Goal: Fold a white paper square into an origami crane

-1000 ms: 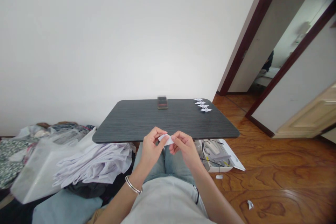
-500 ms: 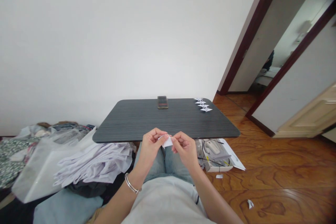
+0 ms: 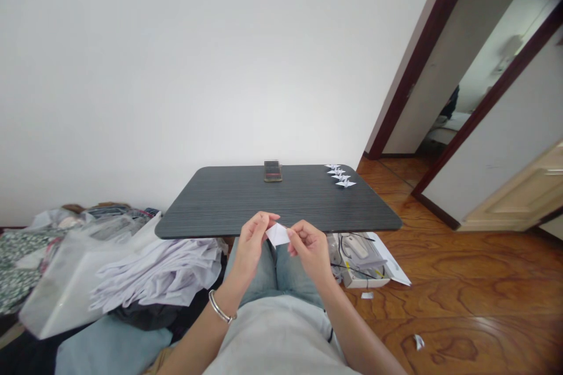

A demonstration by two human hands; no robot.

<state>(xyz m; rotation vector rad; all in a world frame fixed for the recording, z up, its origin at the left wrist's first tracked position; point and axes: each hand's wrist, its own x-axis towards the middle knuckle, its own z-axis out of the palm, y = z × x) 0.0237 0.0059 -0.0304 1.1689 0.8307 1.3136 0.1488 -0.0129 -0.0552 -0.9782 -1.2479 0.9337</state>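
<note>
A small folded piece of white paper [image 3: 278, 234] is pinched between both my hands, just in front of the near edge of the dark table [image 3: 229, 202], above my lap. My left hand [image 3: 253, 243] grips its left side with thumb and fingers closed. My right hand [image 3: 310, 246] pinches its right side. A silver bangle sits on my left wrist. Several small white paper cranes [image 3: 339, 175] stand in a row at the table's far right corner.
A phone [image 3: 272, 170] lies at the table's far edge. Piled clothes and a plastic bag [image 3: 132, 269] lie on the floor to the left. An open white box with cables [image 3: 365, 258] sits under the table's right side. Paper scraps [image 3: 419, 341] dot the wooden floor; a doorway opens at right.
The paper has turned between my fingers and now shows a wider, diamond-like face. Both hands stay in the same place, with only small finger movements.
</note>
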